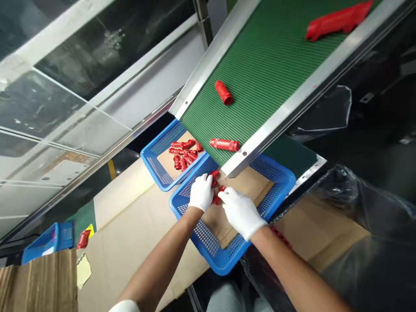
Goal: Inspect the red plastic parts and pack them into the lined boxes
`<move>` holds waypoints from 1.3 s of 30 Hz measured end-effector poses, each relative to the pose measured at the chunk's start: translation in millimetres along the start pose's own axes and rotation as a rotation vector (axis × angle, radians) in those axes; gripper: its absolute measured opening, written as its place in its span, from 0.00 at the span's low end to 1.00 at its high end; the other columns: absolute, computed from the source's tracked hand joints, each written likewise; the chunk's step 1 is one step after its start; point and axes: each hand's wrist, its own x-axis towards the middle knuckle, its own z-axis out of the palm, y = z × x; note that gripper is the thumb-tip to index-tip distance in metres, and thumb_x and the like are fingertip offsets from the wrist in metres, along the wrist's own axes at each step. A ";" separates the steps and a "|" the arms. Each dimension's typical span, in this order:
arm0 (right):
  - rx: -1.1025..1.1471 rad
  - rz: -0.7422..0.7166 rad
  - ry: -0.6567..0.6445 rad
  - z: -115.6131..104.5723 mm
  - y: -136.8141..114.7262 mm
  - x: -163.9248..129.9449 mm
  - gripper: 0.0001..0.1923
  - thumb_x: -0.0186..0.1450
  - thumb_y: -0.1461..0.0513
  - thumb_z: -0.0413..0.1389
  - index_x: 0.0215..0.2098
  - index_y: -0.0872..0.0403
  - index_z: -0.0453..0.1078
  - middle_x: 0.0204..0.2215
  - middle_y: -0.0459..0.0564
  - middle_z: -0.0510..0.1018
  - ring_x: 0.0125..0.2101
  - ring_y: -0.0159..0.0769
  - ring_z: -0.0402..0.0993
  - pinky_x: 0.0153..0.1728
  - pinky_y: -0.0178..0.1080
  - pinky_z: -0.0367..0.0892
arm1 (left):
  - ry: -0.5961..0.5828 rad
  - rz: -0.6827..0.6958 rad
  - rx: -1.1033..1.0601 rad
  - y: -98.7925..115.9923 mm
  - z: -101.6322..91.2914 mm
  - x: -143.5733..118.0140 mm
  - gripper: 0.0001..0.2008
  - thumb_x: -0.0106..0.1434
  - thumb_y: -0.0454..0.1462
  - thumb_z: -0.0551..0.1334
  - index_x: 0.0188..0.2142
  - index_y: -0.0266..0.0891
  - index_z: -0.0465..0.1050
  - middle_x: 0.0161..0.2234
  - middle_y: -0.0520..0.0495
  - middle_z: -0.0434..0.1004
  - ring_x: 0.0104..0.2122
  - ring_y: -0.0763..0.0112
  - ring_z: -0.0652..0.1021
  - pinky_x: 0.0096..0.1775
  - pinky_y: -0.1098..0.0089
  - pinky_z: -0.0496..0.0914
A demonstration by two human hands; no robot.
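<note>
Both hands wear white gloves and work inside the near blue basket point(227, 255), a perforated plastic tray lined with a sheet of brown cardboard point(247, 186). The left hand point(201, 192) is curled around a small red plastic part point(214, 174) at the far edge of the basket, fingers closed on it. The right hand point(240, 212) lies just beside the left, knuckles up, with its fingertips closed on a second red part point(218, 198) (only a sliver of it shows between the two gloves).

The end of a green ribbed conveyor belt point(266, 65) with aluminium side rails overhangs the far side of this basket. Three items lie on the belt: a red cylindrical piece point(224, 144) near the lower end, a shorter red cap point(223, 92) further up, and a large red moulded housing point(338, 19) at the top.

A second blue basket point(156, 167) sits to the left of the first, touching it and partly under the belt end. It holds a loose pile of small red parts point(183, 154) on its own cardboard liner.

Both baskets rest on a worktop covered with flattened cardboard point(130, 234). At the far left stand a third blue bin point(48, 240) and a single red object point(83, 239) beside it. A carton lined with clear plastic film point(351, 208) lies to the right.
</note>
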 end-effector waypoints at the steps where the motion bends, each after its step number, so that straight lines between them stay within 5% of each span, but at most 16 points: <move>1: -0.038 0.013 -0.060 2.6 -4.8 22.5 0.13 0.68 0.66 0.48 0.46 0.53 0.72 0.46 0.57 0.75 0.40 0.43 0.76 0.38 0.40 0.69 | -0.021 -0.007 0.008 -0.6 3.4 7.5 0.16 0.62 0.32 0.57 0.50 0.34 0.68 0.48 0.35 0.73 0.49 0.52 0.72 0.47 0.58 0.69; 4: -0.119 0.071 -0.153 18.8 -8.0 65.8 0.17 0.69 0.68 0.44 0.42 0.57 0.75 0.45 0.63 0.75 0.41 0.49 0.76 0.36 0.43 0.69 | -0.085 -0.054 0.016 2.9 12.7 13.2 0.17 0.63 0.31 0.54 0.51 0.28 0.66 0.43 0.30 0.73 0.45 0.49 0.74 0.43 0.55 0.70; 7: -0.160 0.114 -0.212 25.3 -4.0 70.8 0.18 0.68 0.70 0.43 0.41 0.59 0.76 0.44 0.66 0.76 0.44 0.52 0.75 0.37 0.44 0.68 | -0.143 -0.077 -0.008 0.2 17.3 11.2 0.21 0.61 0.33 0.59 0.53 0.28 0.63 0.46 0.29 0.72 0.45 0.49 0.75 0.43 0.55 0.71; 10: -0.166 0.168 -0.265 11.9 1.5 49.7 0.12 0.67 0.66 0.49 0.39 0.60 0.74 0.37 0.64 0.78 0.39 0.51 0.78 0.35 0.43 0.67 | -0.214 -0.071 -0.083 -9.7 18.8 15.2 0.27 0.55 0.42 0.67 0.52 0.33 0.64 0.46 0.34 0.74 0.44 0.51 0.77 0.42 0.60 0.72; 14: 0.066 0.217 -0.199 -12.9 6.5 7.7 0.13 0.69 0.55 0.49 0.40 0.55 0.70 0.36 0.54 0.78 0.35 0.42 0.77 0.33 0.38 0.66 | -0.237 -0.121 -0.182 -15.1 18.1 26.4 0.15 0.63 0.44 0.58 0.45 0.38 0.67 0.42 0.38 0.78 0.40 0.55 0.80 0.39 0.63 0.72; 17: 0.324 0.254 -0.078 -20.2 4.6 -17.1 0.11 0.68 0.55 0.50 0.40 0.52 0.69 0.36 0.52 0.78 0.37 0.41 0.75 0.36 0.38 0.65 | -0.204 -0.184 -0.213 -12.8 8.6 23.0 0.10 0.65 0.40 0.55 0.43 0.37 0.68 0.40 0.35 0.79 0.40 0.51 0.80 0.40 0.58 0.72; 20: 0.512 0.285 -0.021 -20.7 0.0 -31.1 0.13 0.66 0.56 0.53 0.47 0.51 0.66 0.41 0.51 0.78 0.40 0.41 0.75 0.39 0.39 0.66 | -0.153 -0.235 -0.298 -14.7 -9.1 -1.1 0.12 0.65 0.40 0.55 0.45 0.38 0.66 0.40 0.37 0.79 0.40 0.53 0.80 0.41 0.58 0.72; 25: 0.715 0.334 -0.093 -25.3 -3.3 -45.7 0.07 0.62 0.58 0.56 0.38 0.50 0.66 0.30 0.44 0.77 0.30 0.36 0.74 0.33 0.37 0.65 | -0.115 -0.135 -1.143 -17.4 -29.7 -64.8 0.20 0.66 0.46 0.54 0.52 0.37 0.64 0.43 0.41 0.78 0.41 0.60 0.79 0.45 0.59 0.73; 28: 0.820 0.303 -0.088 -27.6 -2.7 -54.7 0.08 0.59 0.60 0.58 0.37 0.51 0.68 0.30 0.43 0.77 0.31 0.35 0.73 0.34 0.37 0.66 | -0.116 -0.081 -1.247 -7.7 -29.3 -92.2 0.22 0.65 0.47 0.57 0.55 0.40 0.64 0.52 0.40 0.73 0.51 0.56 0.75 0.54 0.58 0.68; 33: 1.053 0.490 0.066 -14.9 -0.8 -64.4 0.15 0.55 0.59 0.61 0.40 0.52 0.67 0.34 0.45 0.77 0.34 0.37 0.74 0.37 0.39 0.70 | -0.276 -0.162 -1.412 19.6 -19.5 -117.1 0.23 0.65 0.47 0.58 0.56 0.40 0.65 0.54 0.42 0.73 0.52 0.55 0.74 0.55 0.57 0.67; 39: 1.287 0.402 0.044 5.5 5.9 -69.0 0.22 0.61 0.58 0.58 0.53 0.50 0.65 0.52 0.51 0.75 0.51 0.41 0.72 0.52 0.44 0.68 | -0.308 -0.209 -1.753 40.4 -7.0 -137.2 0.25 0.63 0.45 0.61 0.58 0.40 0.63 0.58 0.43 0.70 0.57 0.56 0.70 0.60 0.57 0.62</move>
